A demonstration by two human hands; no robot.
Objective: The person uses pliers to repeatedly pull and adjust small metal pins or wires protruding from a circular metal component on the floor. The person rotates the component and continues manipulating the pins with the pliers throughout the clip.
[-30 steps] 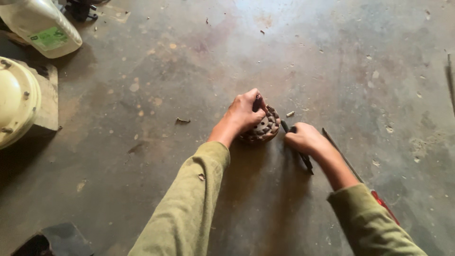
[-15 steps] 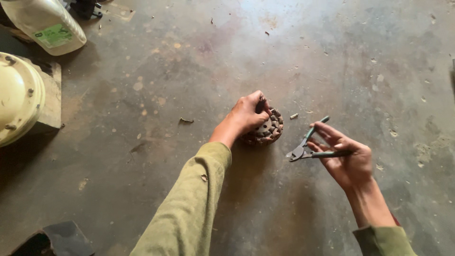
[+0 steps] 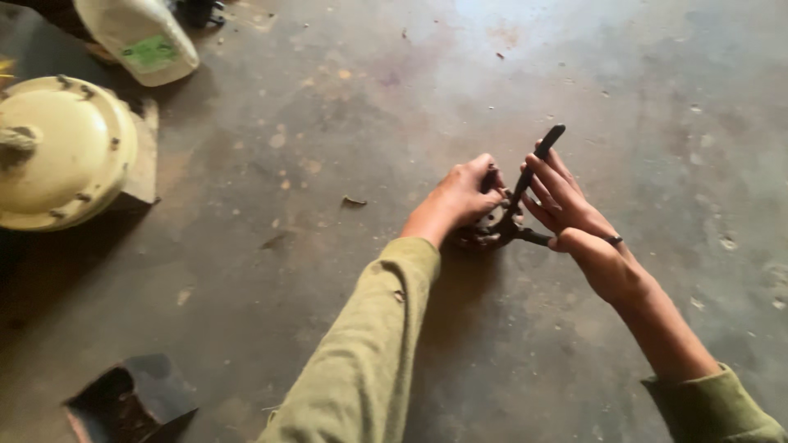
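Observation:
My left hand (image 3: 461,197) rests on top of a small round metal part (image 3: 483,236) with holes, pressing it against the concrete floor. Most of that part is hidden under the fingers. My right hand (image 3: 566,209) grips dark pliers (image 3: 529,176), one handle sticking up and away, the jaws down against the metal part right next to my left fingers. Both arms wear olive-green sleeves.
A round cream-coloured metal housing (image 3: 61,152) sits on a block at the left. A white plastic jug (image 3: 139,37) with a green label lies at the top left. A dark box-like object (image 3: 131,398) is at the bottom left. Small debris dots the stained floor (image 3: 657,107).
My right hand picked the pliers up off the floor, swung them out to the right, then brought their jaws in against the metal part. My left hand stayed on the part.

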